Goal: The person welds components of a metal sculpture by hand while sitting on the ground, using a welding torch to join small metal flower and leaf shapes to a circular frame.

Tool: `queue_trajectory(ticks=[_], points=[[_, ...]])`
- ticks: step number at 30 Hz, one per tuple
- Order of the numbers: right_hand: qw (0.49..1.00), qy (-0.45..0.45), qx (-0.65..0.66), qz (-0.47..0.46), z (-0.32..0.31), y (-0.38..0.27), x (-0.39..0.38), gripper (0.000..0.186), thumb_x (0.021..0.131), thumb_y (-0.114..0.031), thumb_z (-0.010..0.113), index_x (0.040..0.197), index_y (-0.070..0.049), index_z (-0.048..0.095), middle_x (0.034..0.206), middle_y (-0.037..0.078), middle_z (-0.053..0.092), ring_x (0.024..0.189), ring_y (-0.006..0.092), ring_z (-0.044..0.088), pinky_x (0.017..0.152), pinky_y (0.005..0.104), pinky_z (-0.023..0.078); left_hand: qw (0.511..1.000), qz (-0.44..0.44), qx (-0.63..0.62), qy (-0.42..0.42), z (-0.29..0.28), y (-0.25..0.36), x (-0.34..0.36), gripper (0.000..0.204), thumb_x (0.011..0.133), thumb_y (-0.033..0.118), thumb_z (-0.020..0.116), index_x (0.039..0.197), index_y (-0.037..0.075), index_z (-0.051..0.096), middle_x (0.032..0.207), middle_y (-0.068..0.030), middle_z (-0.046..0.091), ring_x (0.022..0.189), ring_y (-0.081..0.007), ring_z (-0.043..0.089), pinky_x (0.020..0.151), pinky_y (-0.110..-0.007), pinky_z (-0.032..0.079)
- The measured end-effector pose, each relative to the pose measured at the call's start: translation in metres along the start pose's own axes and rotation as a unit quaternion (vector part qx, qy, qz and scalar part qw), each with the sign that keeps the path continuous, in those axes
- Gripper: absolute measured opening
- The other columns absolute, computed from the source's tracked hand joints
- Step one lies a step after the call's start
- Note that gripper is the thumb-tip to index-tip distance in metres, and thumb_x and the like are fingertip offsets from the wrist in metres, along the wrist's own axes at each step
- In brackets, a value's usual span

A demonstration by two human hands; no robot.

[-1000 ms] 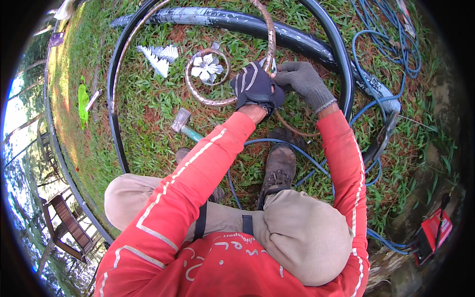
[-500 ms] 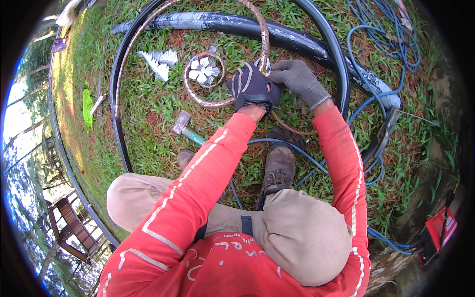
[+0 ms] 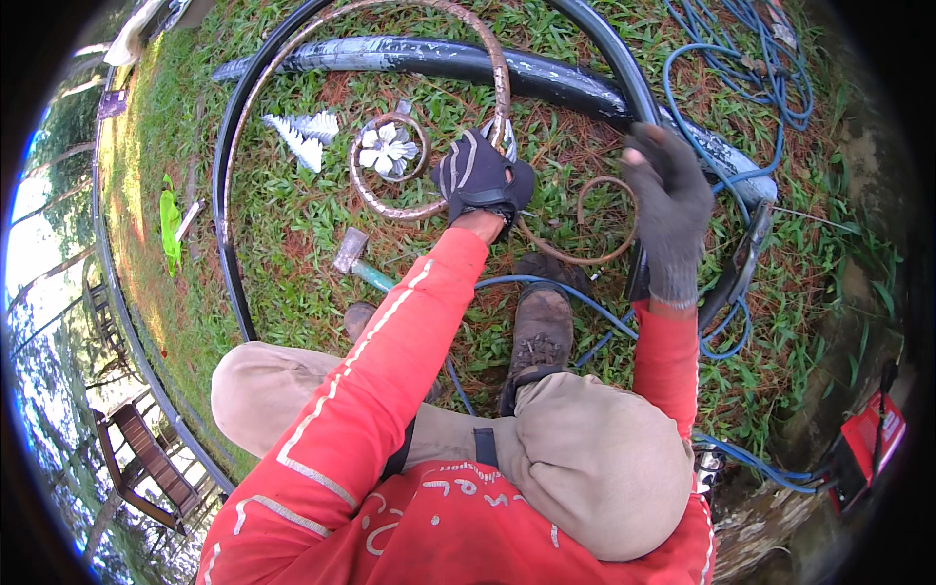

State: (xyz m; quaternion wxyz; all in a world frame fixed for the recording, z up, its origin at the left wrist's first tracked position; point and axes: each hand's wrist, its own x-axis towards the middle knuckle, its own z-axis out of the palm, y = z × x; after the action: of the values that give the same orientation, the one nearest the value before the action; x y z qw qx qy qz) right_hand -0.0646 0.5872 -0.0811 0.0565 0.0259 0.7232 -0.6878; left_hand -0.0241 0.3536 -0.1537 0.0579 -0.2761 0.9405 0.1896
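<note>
My left hand (image 3: 483, 177), in a black glove with grey stripes, is closed around a brown, rusty scroll-shaped metal bar (image 3: 497, 73). A bit of silvery metal (image 3: 510, 142) shows just beyond its fingers; the rest is hidden. My right hand (image 3: 671, 219), in a dark grey knit glove, is raised over the right side of a black curved bar (image 3: 624, 54). Its fingers look apart, slightly blurred, with nothing visible in them. Left of my left hand, a silvery metal flower (image 3: 387, 149) sits inside the scroll's curl. Silvery metal leaves (image 3: 302, 136) lie farther left.
A hammer (image 3: 351, 252) with a green handle lies near my boot (image 3: 542, 327). A thick, scuffed black pipe (image 3: 439, 57) crosses the grass behind. Blue cable (image 3: 780, 88) coils at far right and runs toward a red machine (image 3: 868, 444). A smaller brown curl (image 3: 582, 261) lies between my hands.
My right hand has left the spot beside my left hand and moved right and slightly nearer, its fingers spreading. The left hand keeps its hold; the whole view has shifted slightly.
</note>
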Motion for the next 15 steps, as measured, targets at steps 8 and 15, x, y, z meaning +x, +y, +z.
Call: queue_trajectory(ticks=[8, 15], points=[[0.765, 0.310, -0.564, 0.006, -0.164, 0.059, -0.060, 0.077, 0.089, -0.024, 0.096, 0.153, 0.002, 0.062, 0.143, 0.028, 0.069, 0.133, 0.0443, 0.069, 0.113, 0.0538, 0.057, 0.999, -0.017, 0.025, -0.039, -0.015, 0.007, -0.007, 0.066, 0.082, 0.047, 0.083, 0.126, 0.000, 0.069, 0.117, -0.0258, 0.076, 0.114, -0.0459, 0.075, 0.100, -0.058, 0.058], [0.768, 0.266, -0.553, 0.180, -0.175, 0.076, -0.064, 0.083, 0.088, -0.025, 0.093, 0.159, -0.001, 0.056, 0.137, 0.029, 0.073, 0.128, 0.0509, 0.071, 0.112, 0.0572, 0.057, 0.999, -0.009, 0.046, -0.019, -0.001, 0.005, -0.004, 0.069, 0.080, 0.051, 0.084, 0.124, -0.001, 0.070, 0.115, -0.0274, 0.077, 0.111, -0.0472, 0.077, 0.099, -0.058, 0.059]])
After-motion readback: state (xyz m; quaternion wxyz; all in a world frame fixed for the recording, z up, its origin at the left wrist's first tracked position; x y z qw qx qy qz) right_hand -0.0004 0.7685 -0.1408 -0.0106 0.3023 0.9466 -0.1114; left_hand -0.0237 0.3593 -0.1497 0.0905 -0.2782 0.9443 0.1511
